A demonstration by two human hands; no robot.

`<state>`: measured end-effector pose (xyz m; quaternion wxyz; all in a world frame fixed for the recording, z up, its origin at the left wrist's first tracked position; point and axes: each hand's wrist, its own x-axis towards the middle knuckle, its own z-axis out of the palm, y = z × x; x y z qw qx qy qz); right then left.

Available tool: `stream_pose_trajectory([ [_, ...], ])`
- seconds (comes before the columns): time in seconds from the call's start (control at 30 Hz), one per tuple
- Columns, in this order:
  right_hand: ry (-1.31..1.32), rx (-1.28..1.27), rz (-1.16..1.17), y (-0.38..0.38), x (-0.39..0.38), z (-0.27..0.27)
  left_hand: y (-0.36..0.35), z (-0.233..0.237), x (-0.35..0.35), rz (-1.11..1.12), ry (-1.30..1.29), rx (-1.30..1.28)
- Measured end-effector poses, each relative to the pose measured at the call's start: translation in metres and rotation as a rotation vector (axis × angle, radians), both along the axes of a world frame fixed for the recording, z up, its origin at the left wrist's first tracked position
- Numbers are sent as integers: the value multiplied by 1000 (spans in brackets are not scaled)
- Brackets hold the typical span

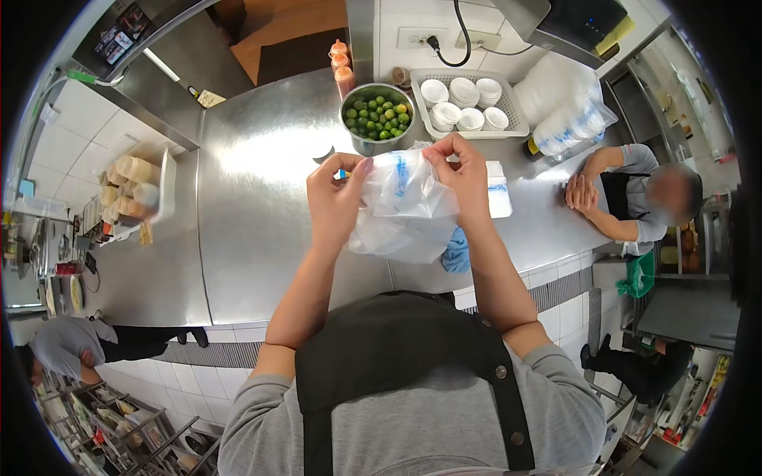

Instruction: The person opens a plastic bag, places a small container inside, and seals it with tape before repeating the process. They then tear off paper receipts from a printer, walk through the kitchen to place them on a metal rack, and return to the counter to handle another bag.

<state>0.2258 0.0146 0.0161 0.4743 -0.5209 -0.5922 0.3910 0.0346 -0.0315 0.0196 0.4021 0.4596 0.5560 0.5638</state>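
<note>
Standing by the steel counter (254, 159), I note a clear plastic bag (409, 202) held up above its surface, in front of the wearer's dark apron (381, 349). The bag (it carries blue print near its top edge) hangs loose and crumpled between the two hands.

The left hand (337, 186) pinches the bag's upper left corner between thumb and fingers. The right hand (460, 170) pinches the upper right part the same way, its fingers bent. The top edge runs between the two grips.

Just beyond the bag stands a metal bowl (376, 146) filled with limes (377, 117) (mostly green, a few yellowish). Three orange bottles (341, 67) stand behind it. To the bowl's right, a light plastic basket (476, 135) holds white cups (462, 95), some of them stacked. Farther right lies a heap of clear plastic (559, 95), also with blue print.

A white packet (498, 190) lies near the right wrist, and a blue cloth (456, 252) lies by the right forearm. At the far left, a white bin (167, 186) holds pale containers (131, 186) (contents too small to tell).

A co-worker (631, 186) leans on the counter's right end, hands together and well apart from the bag. Another person (67, 345) is at the lower left, arms folded.
</note>
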Motion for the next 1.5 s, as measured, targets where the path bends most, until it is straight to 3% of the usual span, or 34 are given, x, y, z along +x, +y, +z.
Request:
stream_pose_trajectory([
  [0.1, 131, -82, 123, 16, 9, -27, 9, 1, -21, -148, -92, -257],
  [0.2, 571, -559, 248, 20, 13, -39, 27, -30, -30, -219, -210, -423],
  [0.27, 644, -421, 219, 21, 16, -100, 39, -78, -26, -205, -227, -528],
  [0.3, 680, -354, 206, 21, 16, -138, 38, -111, -19, -139, -242, -452],
  [0.33, 439, -214, 102, 20, 12, -172, 32, -148, -7, -76, -253, -377],
  [0.4, -45, 62, -116, 17, 1, -221, 22, -163, 5, 0, -171, -232],
  [0.47, 10, -37, -46, 11, 1, -177, 14, -159, 11, 41, 9, -93],
  [0.57, 41, -44, 49, -1, 2, -162, 27, -233, -12, -59, 264, -177],
  [0.67, -77, 255, 45, 0, 5, -169, 13, -203, -1, -61, 287, 147],
  [0.7, -136, 385, 25, -1, 6, -175, 13, -207, -1, -50, 303, 174],
  [0.77, -134, 400, 6, 4, 7, -187, 20, -214, -1, -30, 336, 237],
  [0.8, -134, 405, -3, 5, 7, -190, 23, -207, -2, -64, 268, 133],
  [0.93, 88, -192, 91, 18, 4, -176, 35, -157, -7, -223, 5, -311],
  [0.97, 192, -363, 93, 16, -2, -145, 39, -152, -7, -268, -57, -419],
  [1.0, 297, -532, 95, 15, -6, -127, 41, -157, -7, -235, -32, -447],
  [1.07, 203, -639, 117, 24, -3, -132, 46, -169, -4, -167, 20, -498],
  [1.1, 155, -690, 128, 28, 0, -139, 43, -163, -2, -132, 174, -410],
  [1.17, -139, -19, 190, 36, 11, -177, 26, -151, 3, -58, 478, -229],
  [1.23, -118, 140, 132, 37, 18, -179, 14, -153, 0, 54, 604, -80],
  [1.27, 45, -42, 52, 31, 24, -182, 13, -154, -2, 111, 665, -9],
  [1.3, 206, -227, -26, 23, 27, -176, 14, -154, -7, 113, 473, 77],
  [1.4, 435, 244, 175, -6, 14, -93, 7, -135, -13, 45, -74, 278],
  [1.47, 295, 272, 257, -18, -3, -76, -1, -87, 1, 24, -37, 435],
  [1.5, 224, 293, 296, -21, -10, -73, 6, -87, 7, 9, 15, 570],
])
